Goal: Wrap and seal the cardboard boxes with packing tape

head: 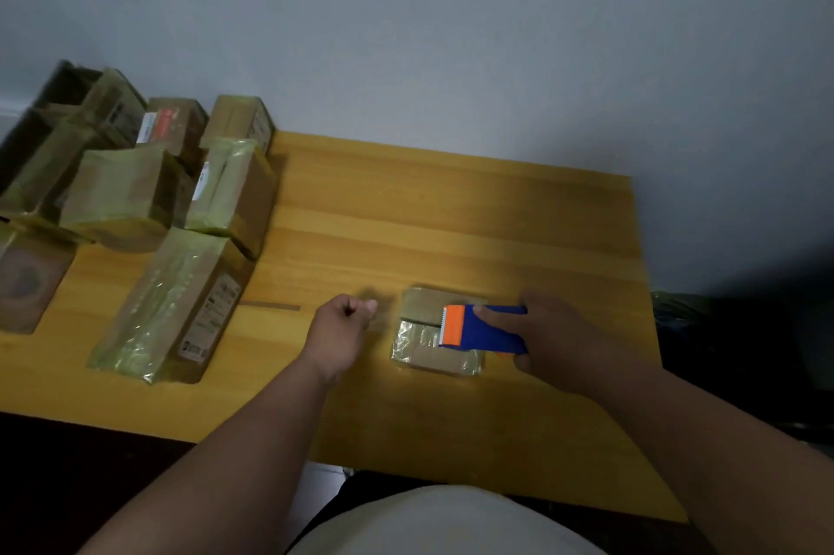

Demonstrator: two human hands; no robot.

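Note:
A small flat cardboard box [422,351], partly covered in clear tape, lies on the wooden table [451,216] in front of me. My right hand [559,338] grips a blue and orange tape dispenser [478,328] that sits on top of the box, its orange toothed end pointing left. My left hand [340,329] hovers just left of the box, fingers curled with thumb and fingertips pinched together. Whether a strip of tape runs between that hand and the dispenser cannot be made out.
Several taped cardboard boxes [180,302] are stacked and spread over the table's left side, the pile [122,175] reaching the back left corner. A grey wall stands behind the table. The table's right edge is close to my right hand.

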